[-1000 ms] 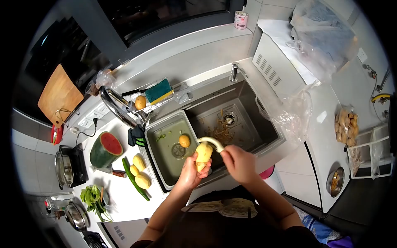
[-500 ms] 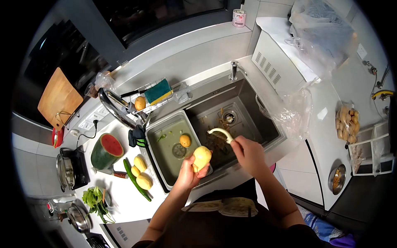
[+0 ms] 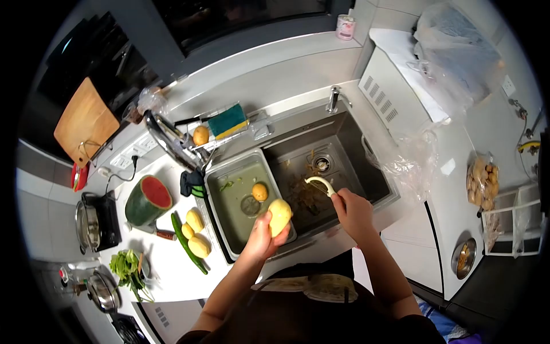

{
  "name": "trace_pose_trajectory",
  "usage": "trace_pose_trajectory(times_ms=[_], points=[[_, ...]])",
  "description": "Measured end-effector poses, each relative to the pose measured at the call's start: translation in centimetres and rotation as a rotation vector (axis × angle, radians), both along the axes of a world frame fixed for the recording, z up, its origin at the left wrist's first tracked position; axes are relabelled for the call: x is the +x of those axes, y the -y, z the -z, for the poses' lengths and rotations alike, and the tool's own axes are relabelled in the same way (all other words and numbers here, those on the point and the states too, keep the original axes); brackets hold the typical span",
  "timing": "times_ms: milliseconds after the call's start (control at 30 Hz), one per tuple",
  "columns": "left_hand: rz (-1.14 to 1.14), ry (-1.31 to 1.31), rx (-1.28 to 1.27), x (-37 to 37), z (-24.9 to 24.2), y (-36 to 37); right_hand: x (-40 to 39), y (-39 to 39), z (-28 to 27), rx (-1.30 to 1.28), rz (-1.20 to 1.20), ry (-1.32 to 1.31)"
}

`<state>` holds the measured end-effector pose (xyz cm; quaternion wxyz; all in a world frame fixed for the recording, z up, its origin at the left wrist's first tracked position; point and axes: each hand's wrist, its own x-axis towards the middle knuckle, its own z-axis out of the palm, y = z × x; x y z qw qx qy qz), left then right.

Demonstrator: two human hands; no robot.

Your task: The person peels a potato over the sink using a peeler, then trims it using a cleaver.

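My left hand is closed around a pale, peeled potato, held above the near edge of the sink. In my right hand is a white peeler, apart from the potato and over the right basin. Brown peel scraps lie in that basin around the drain. An unpeeled potato sits in the left tray, which has some water and green bits in it. Peeled potatoes rest on the counter to the left, beside a green cucumber.
A cut watermelon stands left on the counter, with a knife handle near it. Leafy greens lie closer to me. Behind the sink, a wire rack holds a sponge and a potato. A plastic bag drapes at right.
The peeler in my right hand has moved slightly right and toward me. My left hand still holds the potato. The whole view has shifted a little.
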<state>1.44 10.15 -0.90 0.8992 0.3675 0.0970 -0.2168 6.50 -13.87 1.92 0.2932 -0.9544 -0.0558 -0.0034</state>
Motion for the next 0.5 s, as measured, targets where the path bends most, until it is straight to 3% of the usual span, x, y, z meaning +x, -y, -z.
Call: trace_pose_trajectory(times_ms=[100,167,233,300,333,500], points=[[-0.163,-0.148,-0.071,0.5,2.1,-0.4,-0.4,-1.0,0.0,0.155,0.012,-0.036],[-0.288,-0.150,0.311,0.7,5.5,-1.6,-0.8,-0.9,0.7,0.161,-0.024,-0.038],[-0.368,-0.090,1.127,-0.1,15.2,-5.2,-1.2,-0.8,1.2,0.173,-0.066,-0.029],[-0.361,-0.140,1.688,-0.9,18.2,-7.7,-1.9,-0.5,1.4,0.165,-0.055,-0.153],[-0.331,-0.228,1.725,-1.1,19.0,-8.2,-2.1,-0.3,1.5,0.166,-0.068,-0.153],[-0.144,-0.174,1.995,-1.5,20.7,-6.7,-2.5,-0.4,1.3,0.149,-0.086,-0.209]])
